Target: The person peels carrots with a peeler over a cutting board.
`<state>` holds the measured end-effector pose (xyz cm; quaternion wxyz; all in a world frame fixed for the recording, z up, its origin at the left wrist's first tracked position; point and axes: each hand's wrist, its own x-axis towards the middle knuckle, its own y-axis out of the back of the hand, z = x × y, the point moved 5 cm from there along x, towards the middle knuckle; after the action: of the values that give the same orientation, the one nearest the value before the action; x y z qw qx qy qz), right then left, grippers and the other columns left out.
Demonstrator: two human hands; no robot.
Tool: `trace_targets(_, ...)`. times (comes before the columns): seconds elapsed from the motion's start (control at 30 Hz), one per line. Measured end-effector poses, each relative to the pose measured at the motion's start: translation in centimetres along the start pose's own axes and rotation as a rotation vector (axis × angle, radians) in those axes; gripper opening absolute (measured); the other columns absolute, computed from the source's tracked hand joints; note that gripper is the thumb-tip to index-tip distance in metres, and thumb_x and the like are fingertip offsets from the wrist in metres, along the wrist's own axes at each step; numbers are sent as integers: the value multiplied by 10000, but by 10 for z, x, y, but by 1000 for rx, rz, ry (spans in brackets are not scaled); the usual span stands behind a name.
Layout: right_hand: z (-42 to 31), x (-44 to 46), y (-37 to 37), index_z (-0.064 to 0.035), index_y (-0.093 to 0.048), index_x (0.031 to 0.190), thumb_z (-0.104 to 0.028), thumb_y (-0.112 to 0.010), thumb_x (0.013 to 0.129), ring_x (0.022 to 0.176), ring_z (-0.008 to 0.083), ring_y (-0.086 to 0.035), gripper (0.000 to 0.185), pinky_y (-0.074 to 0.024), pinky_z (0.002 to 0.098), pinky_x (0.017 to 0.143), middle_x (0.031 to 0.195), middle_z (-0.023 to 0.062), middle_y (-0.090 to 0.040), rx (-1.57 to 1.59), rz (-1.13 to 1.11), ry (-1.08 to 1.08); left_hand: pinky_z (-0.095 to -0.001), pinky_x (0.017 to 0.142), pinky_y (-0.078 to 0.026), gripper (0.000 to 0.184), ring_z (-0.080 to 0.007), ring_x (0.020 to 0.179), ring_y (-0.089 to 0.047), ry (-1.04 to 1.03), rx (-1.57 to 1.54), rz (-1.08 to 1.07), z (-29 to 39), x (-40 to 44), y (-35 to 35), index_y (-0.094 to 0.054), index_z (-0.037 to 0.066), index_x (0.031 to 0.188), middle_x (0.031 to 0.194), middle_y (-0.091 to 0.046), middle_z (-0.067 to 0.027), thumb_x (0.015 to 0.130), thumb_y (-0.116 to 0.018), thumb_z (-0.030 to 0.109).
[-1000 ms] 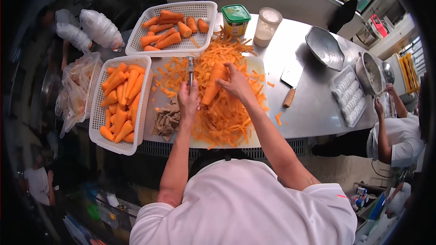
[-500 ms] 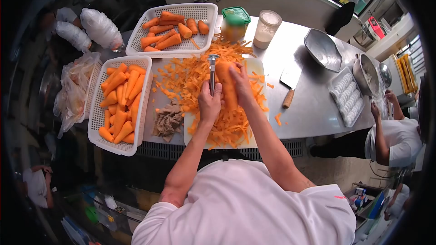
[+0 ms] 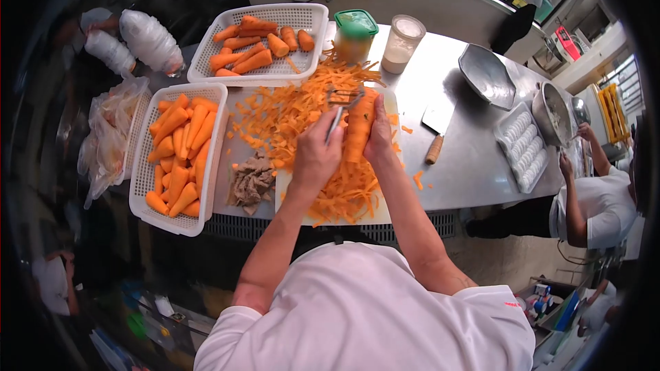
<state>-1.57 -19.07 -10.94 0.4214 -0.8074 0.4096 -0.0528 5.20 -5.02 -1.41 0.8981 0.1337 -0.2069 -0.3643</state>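
My left hand (image 3: 318,148) is closed round the handle of a metal peeler (image 3: 344,99), whose head lies against the upper left side of a thick carrot (image 3: 360,127). On the carrot's right side, my right hand (image 3: 379,136) grips it, fingers partly hidden behind it. The carrot is roughly upright in view, above a heap of orange peelings (image 3: 347,196). Under the heap, a pale cutting board (image 3: 392,104) shows at its edges. A crumpled brown cloth (image 3: 252,180) lies left of the board.
Two white baskets of carrots, one at the left (image 3: 137,185) and one behind (image 3: 199,62). A green-lidded tub (image 3: 355,25), a jar (image 3: 403,45), a cleaver (image 3: 438,120), a dark tray (image 3: 487,77) and a tray of white pieces (image 3: 524,148) stand rightward. A co-worker (image 3: 598,199) works at far right.
The peeler has moved right, from beside the carrot onto its upper side. The carrot, tilted at first, now stands straighter and further right, with my right hand at its right side.
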Motion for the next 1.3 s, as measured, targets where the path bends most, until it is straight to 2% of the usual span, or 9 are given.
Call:
trace_targets(0.1,-9,-10,-35,-113,-549,1213,-608,-439,976,775,183,-649,560,-583,352,640,955,53,-642,180,53,52,-388,681,-510,291,-384,804,-669,-106,53,7,5,4,-17,-619,-24,1193,922,-663,-252,915,-578,51)
trace_targets(0.3,-22,25,3,-74,-539,1193,-638,-394,976,775,208,-639,621,-569,377,632,940,86,-627,120,26,90,-440,697,-514,348,-425,841,-647,-34,118,-210,17,-75,13,-596,-52,1237,899,-640,-290,900,-567,28)
trace_targets(0.6,-8,-1,-24,-95,-569,1172,-674,-419,948,711,216,-649,638,-582,342,631,897,95,-650,154,-14,-17,-365,690,-522,321,-342,800,-694,53,36,-88,14,24,-5,-624,-10,1212,928,-671,-247,897,-597,44)
trace_targets(0.7,-9,14,-9,-82,-551,1212,-691,-415,938,729,224,-652,681,-584,366,637,920,105,-653,145,-63,-48,-357,663,-515,339,-335,742,-684,-148,139,-23,12,-17,-9,-623,-4,1223,892,-667,-249,890,-604,51)
trace_targets(0.83,-14,30,22,-45,-497,1305,-631,-371,986,840,224,-638,679,-574,341,726,1077,162,-648,193,-149,-24,-350,629,-503,345,-314,701,-676,-36,87,-172,13,-68,15,-624,1,1229,865,-663,-249,888,-608,53)
trace_targets(0.97,-12,27,10,-32,-497,1301,-673,-373,960,806,234,-646,737,-578,359,703,1056,161,-650,104,-71,10,-428,671,-512,317,-423,802,-653,-7,24,-94,37,-18,24,-604,-54,1199,839,-640,-277,897,-560,35)
trace_targets(1.03,-2,21,6,-51,-536,1237,-659,-382,965,812,227,-654,685,-583,348,680,1003,134,-652,125,-68,-64,-367,608,-492,305,-331,688,-668,-58,50,0,14,18,6,-619,-18,1207,817,-649,-244,919,-581,76)
trace_targets(1.17,-3,20,-1,-60,-566,1188,-646,-388,970,800,224,-654,650,-583,340,674,958,108,-648,169,-83,-52,-412,629,-494,321,-400,736,-646,-169,170,-20,15,-11,-13,-599,-25,1231,780,-628,-249,922,-567,56)
trace_targets(1.3,-17,33,23,-56,-547,1216,-650,-343,980,823,223,-651,671,-569,342,682,959,114,-648,156,-74,24,-386,630,-496,315,-320,682,-662,-66,143,-212,9,-68,12,-623,-16,1212,779,-639,-241,902,-587,32)
